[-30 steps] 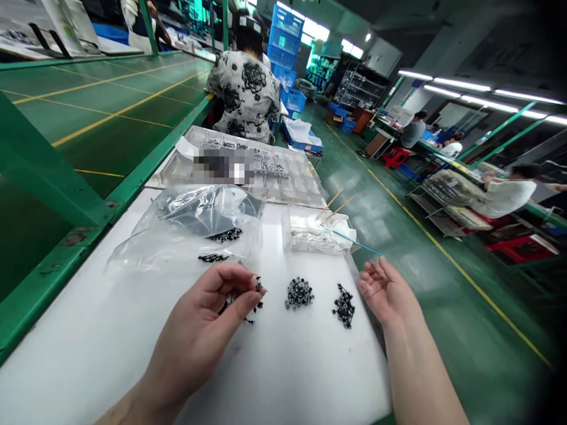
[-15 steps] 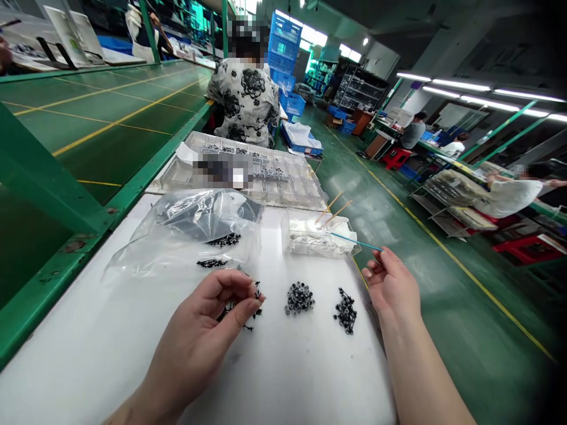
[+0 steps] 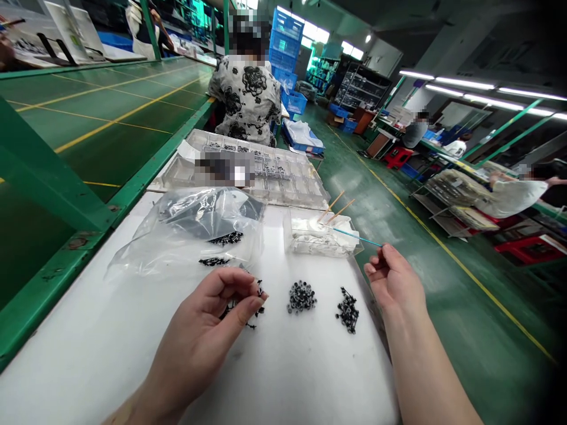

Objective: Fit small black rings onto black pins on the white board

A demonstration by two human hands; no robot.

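Note:
My right hand [image 3: 396, 280] pinches the end of a thin blue stick [image 3: 358, 237]. The stick's far tip reaches into a clear box [image 3: 321, 247] with white, tissue-like material inside. Two wooden sticks [image 3: 341, 211] also stand in that box. Between thumb and fingers, my left hand [image 3: 206, 330] grips a small black part [image 3: 260, 287]. Loose black parts [image 3: 251, 323] lie under and behind that hand, partly hidden by it. To its right is a pile of small round black-and-clear pieces [image 3: 302, 296]. A heap of black stemmed parts [image 3: 348, 311] lies near the table's right edge.
A clear plastic bag [image 3: 155, 251] with black parts lies at the left of the white table [image 3: 301, 378]. Behind stands a compartment tray [image 3: 305, 188]. A green metal frame [image 3: 110, 218] borders the left side. A person [image 3: 245, 97] sits ahead, beyond the tray.
The view has shifted very slightly. Both hands keep their grips and stay almost in place, with the blue stick's tip still at the box.

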